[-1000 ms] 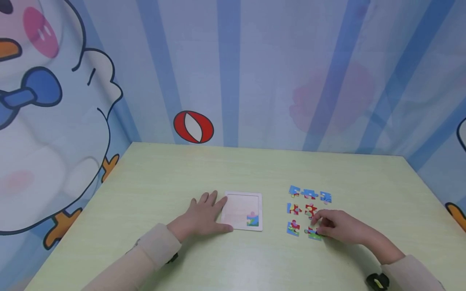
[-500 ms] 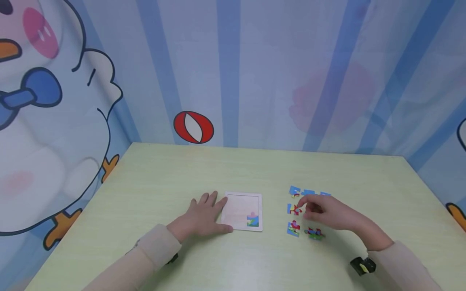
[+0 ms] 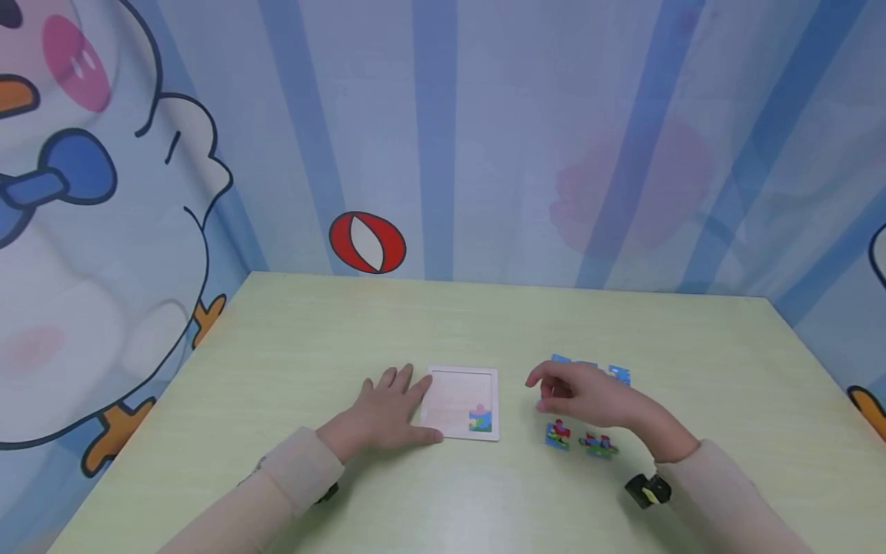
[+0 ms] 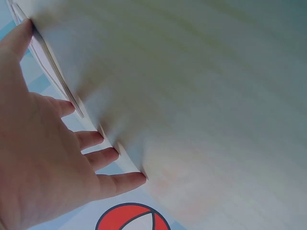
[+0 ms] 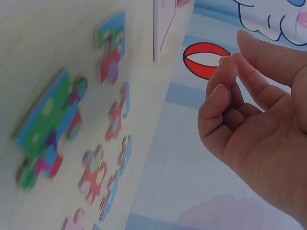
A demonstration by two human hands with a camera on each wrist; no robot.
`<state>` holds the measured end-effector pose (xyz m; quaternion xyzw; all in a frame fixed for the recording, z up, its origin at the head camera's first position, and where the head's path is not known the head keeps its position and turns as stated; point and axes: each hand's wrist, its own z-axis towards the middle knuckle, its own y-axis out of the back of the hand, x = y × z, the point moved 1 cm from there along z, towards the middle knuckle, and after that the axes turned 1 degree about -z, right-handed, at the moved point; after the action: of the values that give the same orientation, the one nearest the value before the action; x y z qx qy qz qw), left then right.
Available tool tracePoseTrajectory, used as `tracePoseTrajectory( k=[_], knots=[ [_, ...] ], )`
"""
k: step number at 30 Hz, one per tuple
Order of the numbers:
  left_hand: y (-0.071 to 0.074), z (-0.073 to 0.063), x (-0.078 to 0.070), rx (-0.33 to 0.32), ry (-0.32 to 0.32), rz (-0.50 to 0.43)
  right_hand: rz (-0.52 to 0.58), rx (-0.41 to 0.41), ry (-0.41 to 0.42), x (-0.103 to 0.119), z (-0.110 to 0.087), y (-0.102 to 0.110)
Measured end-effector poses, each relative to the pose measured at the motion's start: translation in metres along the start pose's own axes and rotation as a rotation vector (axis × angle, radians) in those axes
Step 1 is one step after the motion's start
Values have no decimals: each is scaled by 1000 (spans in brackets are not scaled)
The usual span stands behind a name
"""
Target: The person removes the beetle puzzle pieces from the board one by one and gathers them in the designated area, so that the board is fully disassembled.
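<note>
My left hand (image 3: 386,412) lies spread on the table, its thumb and index fingertip touching the left edge of a square white puzzle tray (image 3: 450,392). A blue and green jigsaw piece (image 3: 481,418) sits in the tray's lower right corner. My right hand (image 3: 594,391) hovers over loose jigsaw pieces right of the tray, fingers loosely bent. In the right wrist view nothing shows between its thumb and fingers. Below it lie a blue and red piece (image 3: 557,435) and a green piece (image 3: 599,445). The hand hides much of the upper rows in the head view.
The pale table (image 3: 346,323) meets a blue striped backdrop (image 3: 498,154) printed with cartoon figures and a red and white ball (image 3: 368,242). A small black device (image 3: 648,490) hangs at the right wrist. Another blue piece (image 3: 620,375) lies behind the right hand.
My right hand has moved left and away from the green piece, across the loose pieces toward the tray. My left hand and the tray have stayed in place.
</note>
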<state>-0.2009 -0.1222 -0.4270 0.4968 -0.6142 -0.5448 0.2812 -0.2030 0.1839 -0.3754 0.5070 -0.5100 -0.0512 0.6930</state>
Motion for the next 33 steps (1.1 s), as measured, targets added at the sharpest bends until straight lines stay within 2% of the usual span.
tracePoseTrajectory(
  k=[5,12,25,33],
  knots=[
    [0,0,1,-2,-4,5,12,19,12,5,13,-6],
    [0,-1,1,2,-1,-1,15,42,-19,10,28,-17],
    [2,-1,-1,4,5,6,88,106,-57,14,52,-41],
    [1,-1,1,5,-1,10,54,114,-64,12,61,-48]
  ],
)
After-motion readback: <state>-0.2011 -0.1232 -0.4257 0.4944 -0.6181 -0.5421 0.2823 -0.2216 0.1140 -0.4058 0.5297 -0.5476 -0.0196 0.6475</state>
